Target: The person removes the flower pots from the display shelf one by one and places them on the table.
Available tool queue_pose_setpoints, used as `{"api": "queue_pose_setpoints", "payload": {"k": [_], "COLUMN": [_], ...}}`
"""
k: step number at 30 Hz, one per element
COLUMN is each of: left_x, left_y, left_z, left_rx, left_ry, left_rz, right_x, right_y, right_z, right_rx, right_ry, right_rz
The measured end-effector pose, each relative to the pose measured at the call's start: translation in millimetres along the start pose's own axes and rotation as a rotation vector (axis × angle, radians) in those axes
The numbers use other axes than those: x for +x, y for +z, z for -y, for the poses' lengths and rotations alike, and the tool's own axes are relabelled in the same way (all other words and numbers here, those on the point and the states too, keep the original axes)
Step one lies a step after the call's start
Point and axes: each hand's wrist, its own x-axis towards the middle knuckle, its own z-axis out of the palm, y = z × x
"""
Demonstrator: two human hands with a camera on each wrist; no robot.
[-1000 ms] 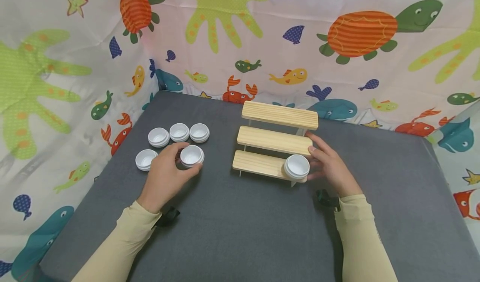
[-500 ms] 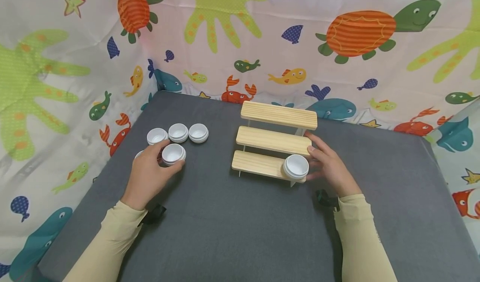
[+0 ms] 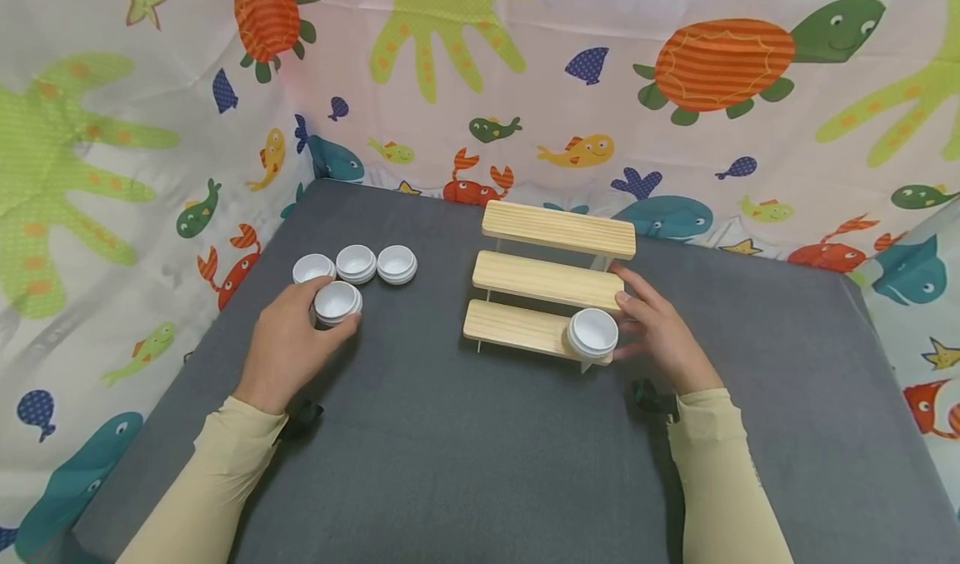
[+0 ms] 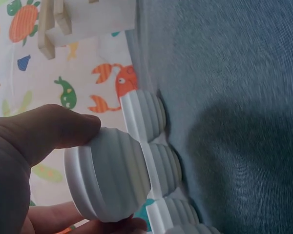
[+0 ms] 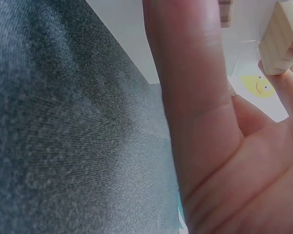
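In the head view my left hand holds a small white ribbed bowl between thumb and fingers. The left wrist view shows this bowl raised, with the thumb on one side and fingertips on the other. Close behind it, three similar bowls form a row on the grey cloth. My right hand grips the right end of a three-tier wooden stand, its thumb at the end of the middle board. One white bowl rests on the right end of the lowest board.
Grey cloth covers the table. A curtain printed with sea animals hangs behind and along the left side. The stand's upper two boards carry nothing.
My left hand has moved left with its bowl, toward the row of bowls, now covering another bowl seen at the left earlier. The right hand and stand stay put.
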Motion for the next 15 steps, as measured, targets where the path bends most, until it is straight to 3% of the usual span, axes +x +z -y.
{"api": "queue_pose_setpoints", "payload": {"k": [15], "left_x": [5.8], "left_y": [3.9], "left_z": [9.0], "left_rx": [0.091], "left_ry": [0.017], "left_rz": [0.018], "right_x": [2.7], "right_y": [-0.4], "right_z": [-1.4], "right_rx": [-0.005], "right_ry": [0.002], "right_rz": [-0.004]}}
